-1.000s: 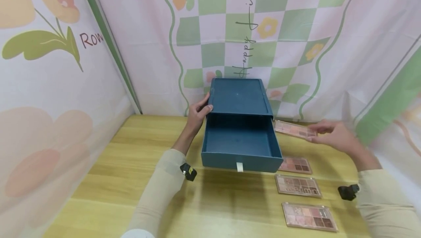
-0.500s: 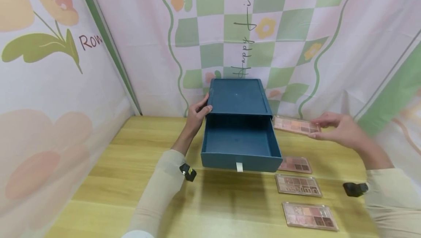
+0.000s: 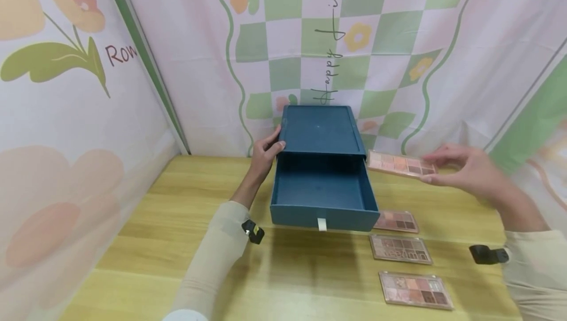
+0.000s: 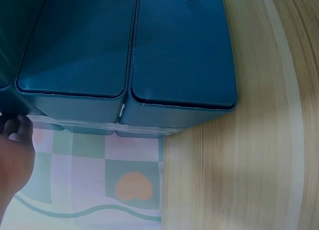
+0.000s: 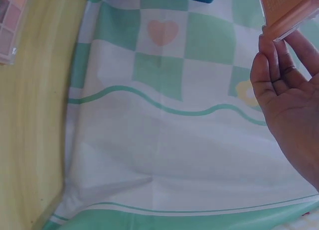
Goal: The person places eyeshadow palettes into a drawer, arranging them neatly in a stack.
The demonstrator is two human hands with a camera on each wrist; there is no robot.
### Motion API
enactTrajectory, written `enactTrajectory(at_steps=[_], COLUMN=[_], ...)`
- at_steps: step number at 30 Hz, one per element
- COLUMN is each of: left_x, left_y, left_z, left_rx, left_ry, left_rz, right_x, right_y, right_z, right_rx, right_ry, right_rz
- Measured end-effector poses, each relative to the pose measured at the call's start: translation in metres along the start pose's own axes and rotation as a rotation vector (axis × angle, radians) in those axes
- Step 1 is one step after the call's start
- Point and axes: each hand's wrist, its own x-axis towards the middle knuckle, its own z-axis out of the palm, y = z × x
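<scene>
A dark blue drawer cabinet (image 3: 320,131) stands against the back cloth, its top drawer (image 3: 321,189) pulled out with nothing in it. My left hand (image 3: 264,154) holds the cabinet's left side, thumb at the front top edge; the left wrist view shows stacked drawer fronts (image 4: 182,51) below. By its right end, my right hand (image 3: 465,168) pinches an eyeshadow palette (image 3: 398,164) between thumb and fingers. The palette is raised beside the cabinet's right side, its pans facing up. From the right wrist camera, the palette's underside (image 5: 289,11) shows above the fingertips.
Three more palettes lie in a column on the wooden table (image 3: 177,222): a far one (image 3: 397,221) partly behind the drawer, a middle one (image 3: 400,249) and a near one (image 3: 415,289). Printed cloth (image 3: 199,65) hangs close behind and at both sides.
My right hand has lifted the palette a little and shifted right, keeping it beside the cabinet. My left hand, the drawer and the other palettes stay where they were.
</scene>
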Motion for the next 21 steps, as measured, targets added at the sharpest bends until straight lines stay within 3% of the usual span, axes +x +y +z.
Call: enactTrajectory(at_steps=[7, 17, 21], left_x=[0.000, -0.001, -0.001], left_y=[0.000, 0.002, 0.002], left_z=[0.000, 0.002, 0.002], left_rx=[-0.014, -0.011, -0.016], left_ry=[0.005, -0.001, 0.000], left_rz=[-0.001, -0.002, -0.003], right_x=[-0.002, -0.003, 0.001], right_y=[-0.013, -0.040, -0.047], right_z=[-0.001, 0.002, 0.011], right_rx=[0.049, -0.046, -0.061], right_ry=[0.010, -0.002, 0.006], right_rz=[-0.098, -0.093, -0.197])
